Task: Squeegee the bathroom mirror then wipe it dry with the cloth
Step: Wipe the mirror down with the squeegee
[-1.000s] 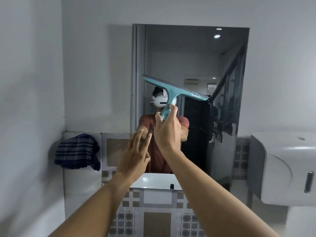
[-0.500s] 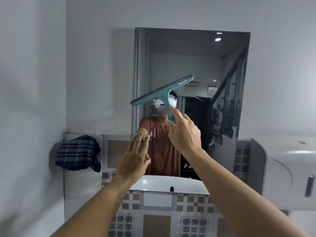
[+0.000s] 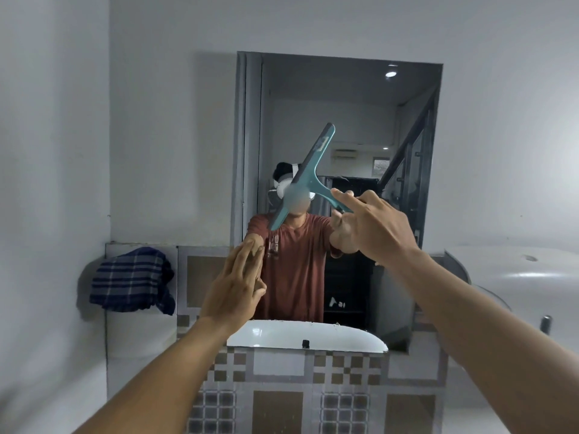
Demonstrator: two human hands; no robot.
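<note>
Bathroom wall (image 3: pixel 172 120) in pale grey frames a tall rectangular mirror (image 3: pixel 344 98), set above a band of brown-and-white patterned tiles (image 3: pixel 282 364). A white plastic dispenser (image 3: pixel 513 277) juts in from the right. A dark blue plaid cloth (image 3: pixel 131 281) hangs bunched over the ledge left of the mirror, well apart from both hands. A person's right hand (image 3: pixel 372 227) is raised before the middle of the glass, fingers curled round the handle of a teal squeegee (image 3: pixel 308 173), index finger laid straight along it. The squeegee's blade stands steeply tilted, upper end to the right, lower end to the left; whether it meets the glass cannot be told. The left hand (image 3: pixel 235 286) is lifted at the mirror's lower left corner, fingers straight and close together, holding nothing, tips at or just short of the glass.
</note>
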